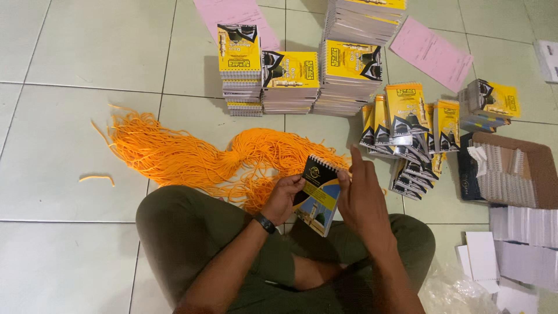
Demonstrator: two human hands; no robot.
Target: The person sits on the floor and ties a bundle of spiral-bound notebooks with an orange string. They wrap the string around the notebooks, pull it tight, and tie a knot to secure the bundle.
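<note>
I sit cross-legged on a tiled floor. My left hand grips the left edge of a small spiral-bound booklet with a black, yellow and blue cover, held above my lap. My right hand rests on the booklet's right side, its fingers raised near the spiral binding at the top. A thin orange cord seems to run by those fingers. A large loose bundle of orange cords lies on the floor just beyond my knees.
Tall stacks of yellow booklets stand ahead. More booklets lie scattered to the right. A cardboard box with white spiral items sits at right. Pink paper sheets, white pads and a single cord lie around.
</note>
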